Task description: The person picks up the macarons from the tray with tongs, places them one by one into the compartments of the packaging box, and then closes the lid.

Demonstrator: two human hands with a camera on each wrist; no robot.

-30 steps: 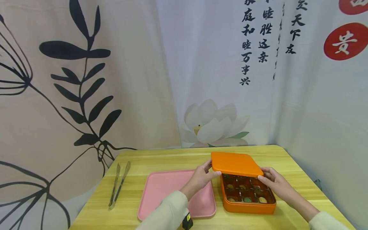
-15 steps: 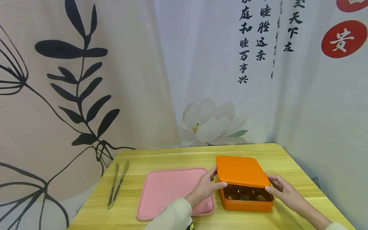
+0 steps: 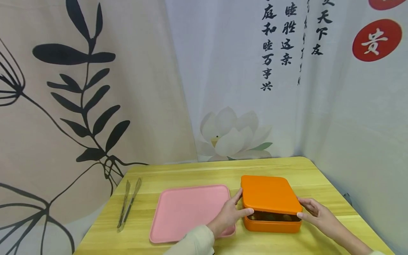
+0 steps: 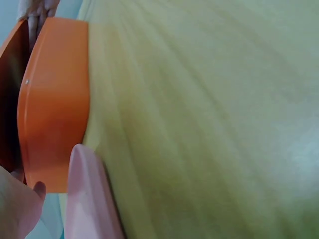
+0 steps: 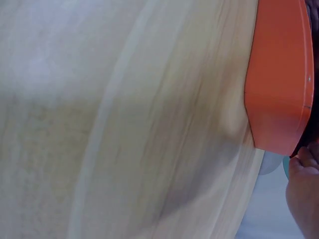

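An orange lid (image 3: pixel 269 193) lies tilted over an orange box (image 3: pixel 272 226), its front edge raised so that a dark gap shows along the front. My left hand (image 3: pixel 227 214) grips the lid's left side, thumb at the front left corner. At the right side my right hand (image 3: pixel 320 216) holds the lid, with its thumb at the front right corner. What lies in the box is mostly hidden in shadow. In the left wrist view the box wall (image 4: pixel 57 99) stands on the table below the lifted lid, and the right wrist view shows its wall (image 5: pixel 279 74) too.
A pink tray (image 3: pixel 188 212) lies left of the box, its right edge close to it and partly under my left forearm. Metal tongs (image 3: pixel 129 205) lie farther left on the wooden table (image 3: pixel 178 173). A printed curtain (image 3: pixel 223 71) hangs behind the table.
Both hands have lowered the orange lid toward me and slightly right. The compartments with small round pieces, visible before, are now covered except for a narrow front gap.
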